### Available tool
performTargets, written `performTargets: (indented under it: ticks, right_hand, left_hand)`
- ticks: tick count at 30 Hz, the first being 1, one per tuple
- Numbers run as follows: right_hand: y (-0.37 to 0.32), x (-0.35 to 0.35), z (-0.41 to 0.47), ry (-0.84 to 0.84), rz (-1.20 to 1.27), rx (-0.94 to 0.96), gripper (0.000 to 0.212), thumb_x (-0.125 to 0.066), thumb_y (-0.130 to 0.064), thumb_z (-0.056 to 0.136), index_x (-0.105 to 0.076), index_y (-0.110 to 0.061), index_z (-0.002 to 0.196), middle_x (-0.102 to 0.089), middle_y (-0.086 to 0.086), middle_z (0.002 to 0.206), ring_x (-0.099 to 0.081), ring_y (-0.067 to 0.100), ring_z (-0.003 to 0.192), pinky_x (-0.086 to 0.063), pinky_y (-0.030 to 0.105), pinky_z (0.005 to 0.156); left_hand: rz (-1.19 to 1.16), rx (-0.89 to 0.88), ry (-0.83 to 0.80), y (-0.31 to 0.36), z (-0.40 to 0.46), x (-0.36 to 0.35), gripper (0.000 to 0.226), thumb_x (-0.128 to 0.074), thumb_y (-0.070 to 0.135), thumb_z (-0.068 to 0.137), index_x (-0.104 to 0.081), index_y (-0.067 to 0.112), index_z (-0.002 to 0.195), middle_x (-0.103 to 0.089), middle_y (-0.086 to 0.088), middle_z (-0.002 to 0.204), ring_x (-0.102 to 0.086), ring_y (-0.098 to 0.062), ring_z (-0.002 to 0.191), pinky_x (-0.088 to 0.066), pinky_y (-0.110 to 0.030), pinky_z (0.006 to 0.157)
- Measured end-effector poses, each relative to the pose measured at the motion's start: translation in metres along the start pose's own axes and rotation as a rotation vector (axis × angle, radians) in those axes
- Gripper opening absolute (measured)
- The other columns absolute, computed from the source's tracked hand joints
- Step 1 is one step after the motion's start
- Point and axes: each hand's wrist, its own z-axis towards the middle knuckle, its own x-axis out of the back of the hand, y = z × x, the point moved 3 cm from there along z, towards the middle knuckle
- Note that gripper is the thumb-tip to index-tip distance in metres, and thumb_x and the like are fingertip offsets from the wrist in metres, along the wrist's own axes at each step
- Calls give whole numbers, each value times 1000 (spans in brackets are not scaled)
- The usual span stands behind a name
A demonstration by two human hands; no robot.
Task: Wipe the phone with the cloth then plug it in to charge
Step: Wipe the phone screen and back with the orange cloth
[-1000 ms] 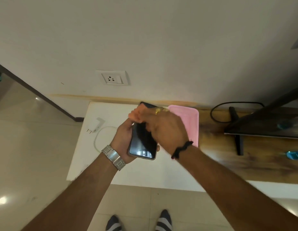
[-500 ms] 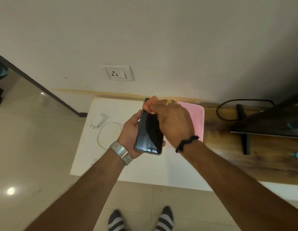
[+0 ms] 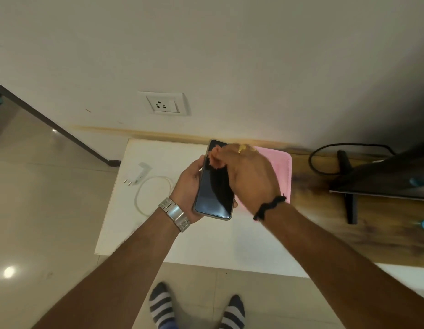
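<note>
My left hand (image 3: 188,186) grips a dark phone (image 3: 214,188) from below, screen up, above the white table (image 3: 206,243). My right hand (image 3: 250,176) lies over the phone's upper right part and pinches a small orange-pink cloth (image 3: 215,157) against the top of the screen. Most of the cloth is hidden under my fingers. A white charger plug (image 3: 140,173) with its looped white cable (image 3: 154,194) lies on the table's left side. A white wall socket (image 3: 164,104) sits on the wall above the table.
A pink tray (image 3: 281,167) lies on the table behind my right hand. To the right stands a wooden surface (image 3: 324,210) with a dark monitor (image 3: 384,181), its stand and a black cable (image 3: 324,153). The tiled floor (image 3: 40,210) stretches left; my striped socks show below.
My right hand has slid the cloth along the screen's top toward the left edge. Both hands and the phone have shifted a little with the camera.
</note>
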Motion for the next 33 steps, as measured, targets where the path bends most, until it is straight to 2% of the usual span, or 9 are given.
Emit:
performTargets:
  ticks: [6,8,11,15,17,20,24,27,33]
  right_hand:
    - [-41,-29,-68,-136,152,180,42,-77,1,84,-74,-14,123,-78,7,109,-75,27,91,-65,42,81]
    - [-44,-22,-56,-42,149,229,26,-67,-4,91,-78,-17,111,-79,3,103,-73,20,87,-64,33,80]
    - [-19,4,-4,153,176,-47,45,-35,-37,103,-78,-22,108,-77,0,105,-68,16,90,-49,15,80]
    - [-6,-11,36,72,100,-170,44,-36,-30,103,-72,-21,128,-71,2,131,-64,25,118,-49,31,105]
    - [-26,-23,20,63,93,-118,40,-39,-29,103,-72,-23,125,-73,0,127,-67,26,114,-52,33,101]
    - [-46,-36,-21,-19,131,-12,29,-51,-19,99,-75,-20,116,-77,2,105,-72,25,91,-61,33,84]
    - [-50,-34,-39,-127,144,206,26,-73,-6,88,-79,-18,110,-79,3,102,-75,24,87,-65,36,78]
    - [-20,-14,-2,-4,229,-18,36,-47,-38,100,-77,-26,116,-76,-2,110,-68,18,99,-55,26,89]
    - [-31,-22,6,25,122,-129,25,-60,-11,97,-76,-13,117,-76,10,115,-70,32,104,-57,37,94]
  left_hand:
    - [82,-33,-11,21,10,18,74,-35,57,103,-48,2,151,-66,-22,122,-65,-35,96,-55,-42,84]
    - [63,-4,-14,23,11,25,73,-37,59,102,-55,5,147,-69,-20,120,-68,-35,97,-55,-42,85]
    - [35,28,-32,19,10,29,59,-44,61,100,-69,14,128,-74,-15,112,-72,-34,92,-58,-47,82]
    - [70,33,-53,18,12,22,53,-49,58,98,-73,16,120,-75,-14,108,-74,-34,89,-61,-49,80]
    - [37,5,-42,27,11,19,43,-60,52,93,-77,19,114,-74,-10,114,-74,-30,98,-59,-44,89]
    - [87,31,11,33,12,33,66,-53,59,95,-65,12,140,-66,-17,133,-65,-34,115,-48,-45,106]
    - [55,38,-30,30,10,45,69,-44,59,100,-61,6,141,-69,-21,123,-69,-34,102,-54,-43,95]
    - [36,74,-64,24,10,40,60,-46,61,99,-76,14,122,-73,-16,116,-70,-35,96,-57,-48,84]
    - [15,44,-53,28,11,30,47,-51,54,98,-81,20,110,-77,-10,113,-75,-30,98,-60,-44,89]
